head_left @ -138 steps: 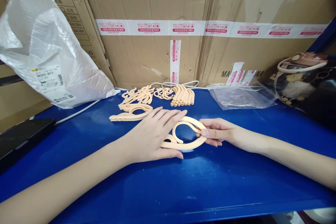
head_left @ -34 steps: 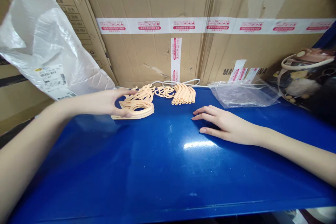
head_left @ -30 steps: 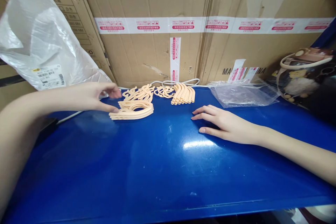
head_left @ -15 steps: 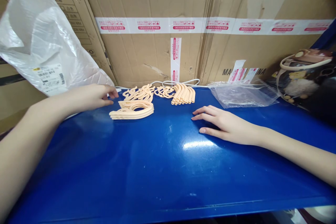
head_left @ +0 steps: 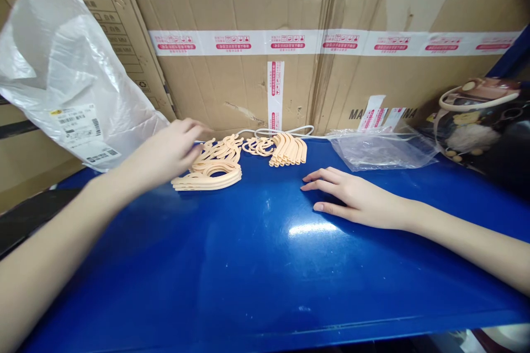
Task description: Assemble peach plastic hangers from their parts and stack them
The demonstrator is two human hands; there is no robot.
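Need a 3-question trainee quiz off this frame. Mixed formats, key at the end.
1. True or false: the right hand is gripping a cream piece.
2. Which lies to the right of the bunch of curved tubes?
A) white parcel with a label
B) clear plastic
C) dark flat device
3. Fill in: of the two hands, the ____ one is nearer the stacked cream pieces.

Key: 1. False; it holds nothing. 2. B. 3. Left.
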